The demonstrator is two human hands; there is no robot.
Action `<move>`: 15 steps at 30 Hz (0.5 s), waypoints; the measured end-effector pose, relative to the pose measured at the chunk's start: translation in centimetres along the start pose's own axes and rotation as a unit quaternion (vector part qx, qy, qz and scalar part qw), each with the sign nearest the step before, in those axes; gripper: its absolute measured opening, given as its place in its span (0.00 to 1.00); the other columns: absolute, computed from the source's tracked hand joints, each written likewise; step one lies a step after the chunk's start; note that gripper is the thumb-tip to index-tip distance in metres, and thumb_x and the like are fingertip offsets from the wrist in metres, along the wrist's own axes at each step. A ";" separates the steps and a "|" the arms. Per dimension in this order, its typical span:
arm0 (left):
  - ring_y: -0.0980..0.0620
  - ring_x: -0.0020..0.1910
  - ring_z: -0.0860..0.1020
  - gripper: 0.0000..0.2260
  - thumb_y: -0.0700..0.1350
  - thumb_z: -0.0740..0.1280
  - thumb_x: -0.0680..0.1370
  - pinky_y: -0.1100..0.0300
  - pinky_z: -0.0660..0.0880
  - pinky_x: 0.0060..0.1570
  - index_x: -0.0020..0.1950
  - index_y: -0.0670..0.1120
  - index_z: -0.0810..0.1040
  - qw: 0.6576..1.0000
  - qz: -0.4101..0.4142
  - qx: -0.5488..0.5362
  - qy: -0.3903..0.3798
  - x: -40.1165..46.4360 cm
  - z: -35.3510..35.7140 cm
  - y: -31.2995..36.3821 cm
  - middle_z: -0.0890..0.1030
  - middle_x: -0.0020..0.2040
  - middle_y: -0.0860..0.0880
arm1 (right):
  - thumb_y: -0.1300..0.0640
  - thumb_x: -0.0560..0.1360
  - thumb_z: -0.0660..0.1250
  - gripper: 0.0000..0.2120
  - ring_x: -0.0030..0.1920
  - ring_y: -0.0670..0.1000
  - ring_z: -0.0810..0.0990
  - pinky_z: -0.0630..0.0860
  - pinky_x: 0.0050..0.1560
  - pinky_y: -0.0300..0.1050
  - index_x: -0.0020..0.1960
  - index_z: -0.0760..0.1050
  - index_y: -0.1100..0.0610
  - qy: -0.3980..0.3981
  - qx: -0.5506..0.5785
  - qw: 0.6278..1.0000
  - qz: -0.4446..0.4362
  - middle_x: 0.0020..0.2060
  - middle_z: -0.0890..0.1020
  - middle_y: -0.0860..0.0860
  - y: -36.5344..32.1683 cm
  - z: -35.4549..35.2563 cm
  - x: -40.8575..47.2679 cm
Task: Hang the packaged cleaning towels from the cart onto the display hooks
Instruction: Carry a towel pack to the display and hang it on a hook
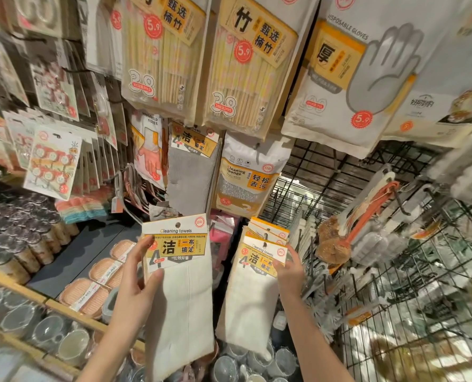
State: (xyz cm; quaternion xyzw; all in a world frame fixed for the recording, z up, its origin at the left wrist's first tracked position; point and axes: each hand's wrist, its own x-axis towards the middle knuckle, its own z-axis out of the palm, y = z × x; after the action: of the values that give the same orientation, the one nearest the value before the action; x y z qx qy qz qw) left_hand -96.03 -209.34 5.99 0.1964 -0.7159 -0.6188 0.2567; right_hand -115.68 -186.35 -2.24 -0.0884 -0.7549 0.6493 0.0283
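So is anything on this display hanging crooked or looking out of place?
Mostly tidy. The orange-handled brush on the wire rack lies slanted across its hook, not hanging straight. The white towel pack gripped by the left hand isn't hooked yet; the right hand holds a stack of packs that tilts.

The hook under the hanging towel packs [266, 245] is hidden; the held pack [179, 285] covers the left fingers.
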 end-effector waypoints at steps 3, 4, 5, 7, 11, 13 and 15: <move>0.82 0.56 0.64 0.26 0.31 0.63 0.77 0.76 0.66 0.52 0.63 0.60 0.64 1.000 0.003 -0.002 0.005 -0.1 0.4 0.3 0.67 0.62 0.66 | 0.72 0.72 0.64 0.26 0.50 0.57 0.80 0.73 0.30 0.28 0.68 0.69 0.59 0.024 -0.018 1.000 0.010 0.55 0.80 0.60 0.4 -0.2 0.1; 0.82 0.55 0.64 0.26 0.31 0.63 0.76 0.80 0.65 0.50 0.63 0.60 0.64 1.000 0.004 -0.001 0.006 -0.1 0.4 0.3 0.67 0.62 0.66 | 0.71 0.72 0.64 0.26 0.50 0.56 0.80 0.74 0.30 0.29 0.68 0.69 0.58 0.027 -0.022 0.999 0.009 0.54 0.80 0.59 0.5 -0.3 0.3; 0.83 0.55 0.64 0.26 0.31 0.62 0.76 0.83 0.64 0.49 0.63 0.60 0.64 1.000 0.004 0.001 0.006 0.0 0.5 0.4 0.67 0.62 0.66 | 0.71 0.72 0.65 0.26 0.49 0.56 0.80 0.75 0.32 0.32 0.68 0.69 0.57 0.028 -0.030 0.999 0.007 0.54 0.80 0.59 0.7 -0.2 0.6; 0.83 0.55 0.64 0.27 0.31 0.62 0.77 0.84 0.62 0.48 0.62 0.61 0.64 1.000 0.003 0.006 0.004 0.0 0.5 0.3 0.67 0.62 0.66 | 0.69 0.72 0.66 0.25 0.47 0.55 0.81 0.77 0.37 0.43 0.67 0.70 0.55 0.026 -0.049 0.998 0.001 0.52 0.82 0.58 0.9 0.2 1.2; 0.82 0.55 0.64 0.26 0.32 0.63 0.77 0.83 0.65 0.47 0.63 0.61 0.64 1.000 0.000 0.005 0.000 0.1 0.7 0.2 0.67 0.63 0.65 | 0.69 0.72 0.66 0.22 0.43 0.54 0.80 0.79 0.43 0.51 0.63 0.72 0.55 0.045 -0.071 0.996 0.012 0.50 0.82 0.57 0.7 1.2 2.8; 0.82 0.55 0.65 0.26 0.33 0.63 0.77 0.78 0.67 0.48 0.62 0.62 0.64 1.000 -0.004 -0.001 -0.002 0.1 0.6 0.1 0.67 0.62 0.66 | 0.69 0.74 0.65 0.20 0.42 0.52 0.78 0.78 0.40 0.46 0.63 0.72 0.54 0.050 -0.088 0.995 0.019 0.49 0.81 0.54 0.3 1.6 3.5; 0.82 0.55 0.65 0.26 0.34 0.63 0.77 0.77 0.67 0.48 0.62 0.63 0.64 1.000 -0.006 -0.002 -0.003 0.2 0.6 0.1 0.67 0.62 0.68 | 0.69 0.74 0.64 0.20 0.43 0.53 0.78 0.77 0.41 0.47 0.63 0.71 0.53 0.051 -0.105 0.993 0.022 0.50 0.80 0.54 0.2 1.9 4.2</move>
State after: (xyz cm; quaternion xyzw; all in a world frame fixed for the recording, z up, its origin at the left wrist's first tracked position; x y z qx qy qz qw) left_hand -96.56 -208.94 6.04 0.1988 -0.7141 -0.6225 0.2512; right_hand -120.11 -187.47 -3.08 -0.1402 -0.8146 0.5612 0.0431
